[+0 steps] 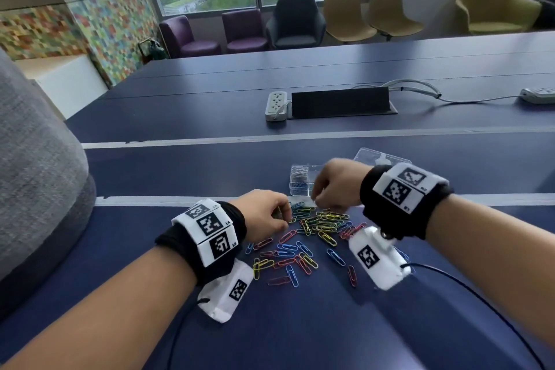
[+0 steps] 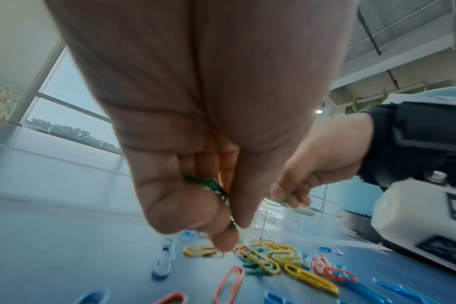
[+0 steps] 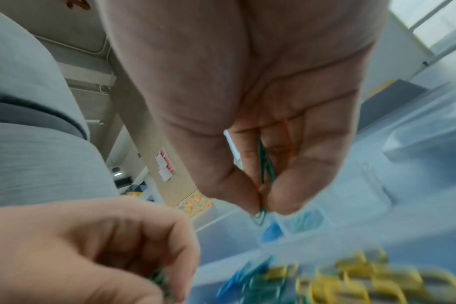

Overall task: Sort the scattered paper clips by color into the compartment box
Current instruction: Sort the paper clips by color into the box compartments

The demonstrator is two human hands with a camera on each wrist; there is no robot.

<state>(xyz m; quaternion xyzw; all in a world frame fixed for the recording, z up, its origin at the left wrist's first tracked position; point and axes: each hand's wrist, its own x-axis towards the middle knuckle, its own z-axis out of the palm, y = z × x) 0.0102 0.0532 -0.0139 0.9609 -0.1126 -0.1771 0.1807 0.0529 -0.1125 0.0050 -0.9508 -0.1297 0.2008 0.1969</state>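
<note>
Head view: both hands poised over the far edge of the scattered paper clips [image 1: 312, 237] on the blue table [image 1: 330, 324]; fingertip contents not resolvable. Left wrist view: left hand [image 2: 195, 185] curled round a bunch of green clips [image 2: 211, 186]. Right wrist view: right hand [image 3: 260, 154] pinches green clips [image 3: 265, 164] between thumb and fingers. Clear compartment box [image 1: 301, 182] just beyond the pile, partly hidden by the right hand. Power strip [image 1: 276, 105] well behind.

Meeting room, long table [image 1: 210, 105], chairs [image 1: 295, 22]
</note>
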